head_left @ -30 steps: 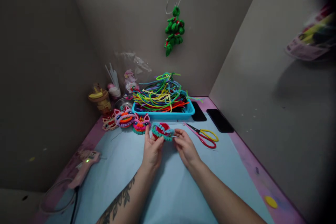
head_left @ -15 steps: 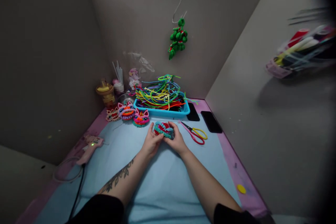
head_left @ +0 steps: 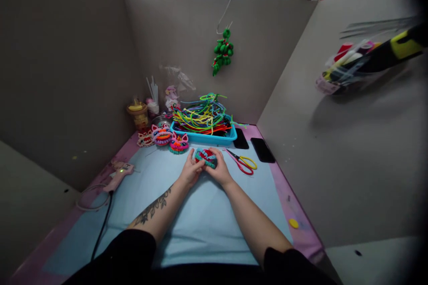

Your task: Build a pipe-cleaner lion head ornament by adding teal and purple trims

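A small fuzzy piece in teal, light blue and red (head_left: pixel 206 157) is held between both hands above the light blue cloth. My left hand (head_left: pixel 193 170) grips its left side, with the thumb on its lower front. Around its right side close the fingers of my right hand (head_left: pixel 219 169). Just left of the hands stand finished-looking fuzzy figures with ears, a pink and orange one (head_left: pixel 179 143) and a purple and orange one (head_left: pixel 162 135). Red-and-yellow-handled scissors (head_left: pixel 243 162) lie to the right of my right hand.
Behind the hands, a blue tray (head_left: pixel 214 139) is heaped with colourful fuzzy stems. Two dark phones (head_left: pixel 262 150) (head_left: pixel 240 139) lie at the right. A pink glue gun (head_left: pixel 118 177) with its cord is at the left. Grey panels enclose the table; a green ornament (head_left: pixel 223 51) hangs behind.
The camera view has shifted slightly, so the table items appear a little higher and the right-hand ones further left. Both hands still hold the fuzzy piece, which looks slightly turned.
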Available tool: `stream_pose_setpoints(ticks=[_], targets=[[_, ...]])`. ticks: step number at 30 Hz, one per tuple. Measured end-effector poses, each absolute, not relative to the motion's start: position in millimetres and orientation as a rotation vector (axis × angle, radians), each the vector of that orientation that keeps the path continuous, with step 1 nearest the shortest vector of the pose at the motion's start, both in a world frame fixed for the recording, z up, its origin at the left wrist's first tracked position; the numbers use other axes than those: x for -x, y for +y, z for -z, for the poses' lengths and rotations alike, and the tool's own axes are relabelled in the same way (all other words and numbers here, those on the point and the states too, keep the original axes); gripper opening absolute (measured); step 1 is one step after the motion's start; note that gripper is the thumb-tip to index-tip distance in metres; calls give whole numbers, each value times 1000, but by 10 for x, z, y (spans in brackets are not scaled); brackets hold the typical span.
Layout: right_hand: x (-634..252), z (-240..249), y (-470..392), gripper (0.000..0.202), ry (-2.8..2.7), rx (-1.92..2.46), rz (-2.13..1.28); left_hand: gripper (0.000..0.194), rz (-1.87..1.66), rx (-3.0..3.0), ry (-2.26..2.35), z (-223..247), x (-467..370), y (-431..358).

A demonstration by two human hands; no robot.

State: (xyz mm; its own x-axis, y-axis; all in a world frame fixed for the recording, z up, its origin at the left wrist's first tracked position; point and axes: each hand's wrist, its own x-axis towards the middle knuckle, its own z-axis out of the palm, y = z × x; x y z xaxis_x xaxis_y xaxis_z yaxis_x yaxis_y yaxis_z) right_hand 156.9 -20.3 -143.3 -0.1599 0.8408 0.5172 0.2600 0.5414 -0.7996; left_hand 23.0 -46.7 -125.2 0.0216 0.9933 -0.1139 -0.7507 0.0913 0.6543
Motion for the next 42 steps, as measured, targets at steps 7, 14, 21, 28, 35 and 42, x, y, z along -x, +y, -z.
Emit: stream_pose_setpoints(ticks=[7, 14, 21, 28, 35, 42], targets=[[-1564, 1466, -227, 67, -1737, 861, -738, 102, -1494, -448, 734, 1327, -224, -408], [-1540, 1432, -204, 62, -1715, 930, -743, 83, -1460, -459, 733, 1349, -251, -406], [-1525, 1367, -185, 55, -1710, 959, -716, 59, -1454, -508, 703, 1313, -299, -360], [-1524, 1415, -130, 59, -1701, 1019, -724, 59, -1408, -460, 709, 1356, -274, -306], [-1613, 1424, -56, 55, -1723, 1068, -709, 68, -1322, -488, 1004, 1383, -191, -376], [-1848, 1480, 85, 73, -2173, 1040, -727, 61, -1389, -1375, 1606, 1347, 146, -277]])
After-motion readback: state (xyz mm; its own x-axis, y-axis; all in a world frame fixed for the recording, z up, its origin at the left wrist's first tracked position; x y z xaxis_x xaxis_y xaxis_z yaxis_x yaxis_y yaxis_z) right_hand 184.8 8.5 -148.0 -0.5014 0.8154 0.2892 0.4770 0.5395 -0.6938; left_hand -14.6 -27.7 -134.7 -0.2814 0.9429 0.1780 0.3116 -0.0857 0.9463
